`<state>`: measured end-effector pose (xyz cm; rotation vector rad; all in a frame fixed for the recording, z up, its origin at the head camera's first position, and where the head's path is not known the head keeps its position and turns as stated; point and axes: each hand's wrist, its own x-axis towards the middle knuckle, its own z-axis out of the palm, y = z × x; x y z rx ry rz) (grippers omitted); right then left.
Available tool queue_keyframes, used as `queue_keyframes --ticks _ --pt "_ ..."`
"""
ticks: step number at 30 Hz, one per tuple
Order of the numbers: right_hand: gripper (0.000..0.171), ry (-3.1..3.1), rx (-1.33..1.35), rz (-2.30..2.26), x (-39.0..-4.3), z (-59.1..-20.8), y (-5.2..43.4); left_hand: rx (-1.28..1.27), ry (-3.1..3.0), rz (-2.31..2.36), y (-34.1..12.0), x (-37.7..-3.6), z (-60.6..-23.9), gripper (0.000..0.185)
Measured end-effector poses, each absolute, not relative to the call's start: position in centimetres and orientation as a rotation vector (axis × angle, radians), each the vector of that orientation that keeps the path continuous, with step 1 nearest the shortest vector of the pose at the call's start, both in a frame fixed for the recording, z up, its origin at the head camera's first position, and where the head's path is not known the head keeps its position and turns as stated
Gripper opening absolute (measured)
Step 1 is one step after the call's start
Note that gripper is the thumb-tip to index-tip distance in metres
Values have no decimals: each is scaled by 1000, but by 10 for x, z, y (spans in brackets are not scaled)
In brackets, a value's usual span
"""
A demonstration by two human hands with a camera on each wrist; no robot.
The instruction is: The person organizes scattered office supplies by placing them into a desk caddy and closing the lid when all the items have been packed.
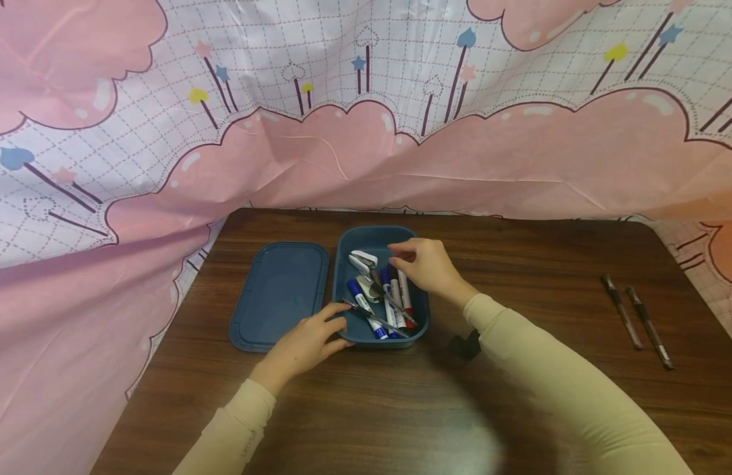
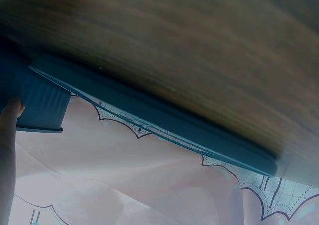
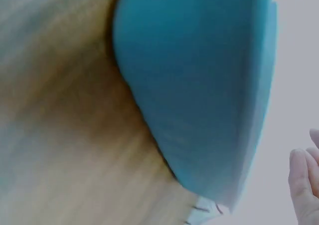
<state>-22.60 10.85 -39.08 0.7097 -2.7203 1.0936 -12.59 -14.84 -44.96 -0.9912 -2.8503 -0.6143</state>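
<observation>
A dark blue plastic box (image 1: 380,231) stands on the table, holding several markers (image 1: 368,310), pens (image 1: 396,307) and a small white stapler-like thing (image 1: 363,259). My left hand (image 1: 306,340) touches the box's near left side, its fingertips at the rim beside the end of a pen. In the left wrist view a fingertip (image 2: 20,108) rests against the ribbed outer wall. Above the box's right part is my right hand (image 1: 428,264), thumb and forefinger stretched out with nothing between them. The right wrist view shows its fingers (image 3: 301,180) beyond the rim.
Left of the box, a matching blue lid (image 1: 279,297) lies flat on the brown wooden table (image 1: 366,409). Two dark pens (image 1: 621,310) lie side by side at the far right. A pink patterned cloth (image 1: 473,171) hangs behind the table and along its left side.
</observation>
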Motion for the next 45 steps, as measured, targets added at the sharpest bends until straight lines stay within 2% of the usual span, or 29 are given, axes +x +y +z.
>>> queue_keyframes --ticks 22,37,45 --pt "32 -2609 518 967 -245 -329 166 -987 -2860 -604 -148 -127 -450 18" --pt "37 -2519 221 1039 -249 -274 235 -986 -2854 -602 -147 -126 -450 19" --pt "44 -2468 71 1053 -242 -264 280 -977 -2862 -605 -146 -127 -448 19"
